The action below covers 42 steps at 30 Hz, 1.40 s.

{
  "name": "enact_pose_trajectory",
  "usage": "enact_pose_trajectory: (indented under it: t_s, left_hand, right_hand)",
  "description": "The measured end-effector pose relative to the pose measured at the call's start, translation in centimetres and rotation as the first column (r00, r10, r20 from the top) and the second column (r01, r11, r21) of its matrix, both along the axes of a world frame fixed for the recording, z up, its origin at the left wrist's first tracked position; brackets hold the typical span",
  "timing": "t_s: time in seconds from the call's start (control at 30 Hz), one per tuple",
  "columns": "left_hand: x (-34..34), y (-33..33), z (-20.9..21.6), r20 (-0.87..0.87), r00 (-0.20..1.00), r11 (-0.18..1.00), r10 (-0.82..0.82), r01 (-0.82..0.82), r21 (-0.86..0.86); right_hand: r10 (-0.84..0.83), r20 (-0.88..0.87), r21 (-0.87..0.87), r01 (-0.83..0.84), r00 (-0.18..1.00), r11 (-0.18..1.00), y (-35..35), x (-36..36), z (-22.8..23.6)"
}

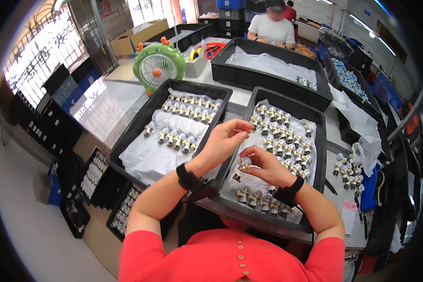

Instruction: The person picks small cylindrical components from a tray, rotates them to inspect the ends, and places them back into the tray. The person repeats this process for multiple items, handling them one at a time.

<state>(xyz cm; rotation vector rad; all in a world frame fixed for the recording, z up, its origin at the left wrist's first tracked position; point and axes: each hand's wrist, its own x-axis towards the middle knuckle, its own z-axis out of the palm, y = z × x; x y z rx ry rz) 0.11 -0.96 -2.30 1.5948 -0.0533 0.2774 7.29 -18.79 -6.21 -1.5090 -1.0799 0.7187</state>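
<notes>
Right hand [267, 169] has a figure [240, 169] pinched between thumb and fingers, over the front left part of the right tray [320, 150], fingertips hiding a bit of the figure. Left hand [226, 140] is above that tray's left rim, fingers curled toward thumb, honestly can't tell if they've got anything. Right wristband [291, 190] blocks some figures [275, 207] near the tray's front

Worktable [115, 101] bearing a green fan [157, 72]; right of the fan, a deep black tray [235, 71]; nearer the wearer, two lined trays [199, 88]; well right, clustered figurines [347, 171].
</notes>
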Motion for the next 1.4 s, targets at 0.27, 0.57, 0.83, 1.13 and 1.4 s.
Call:
enact_pose_trajectory:
  t_s: [0.27,0.57,0.83,1.13,1.4]
  left_hand:
    - [-0.7,-0.6,-0.6,0.045,0.999,0.989,-0.013,0.006,0.148]
    - [-1.6,-1.5,0.1,0.120,0.992,0.877,-0.028,-0.033,0.479]
    - [-1.5,-1.5,-0.1,0.082,0.996,0.906,-0.046,0.007,0.424]
    - [-1.0,-1.2,-1.3,-0.100,0.979,0.975,-0.177,0.161,-0.150]
    - [-1.1,-1.5,-1.3,-0.053,0.985,0.985,-0.165,0.161,-0.066]
  right_hand:
    - [-0.021,-0.166,0.193,0.054,0.986,0.980,-0.6,1.5,0.9]
    - [-0.008,-0.186,0.218,0.050,0.982,0.975,-0.6,1.9,0.7]
    - [-0.019,-0.175,0.220,0.058,0.984,0.974,-0.6,1.9,0.8]
    - [-0.037,-0.285,0.204,0.098,0.958,0.974,-0.9,1.9,1.2]
    - [-0.229,-0.055,0.223,0.236,0.972,0.946,-0.9,1.2,1.6]
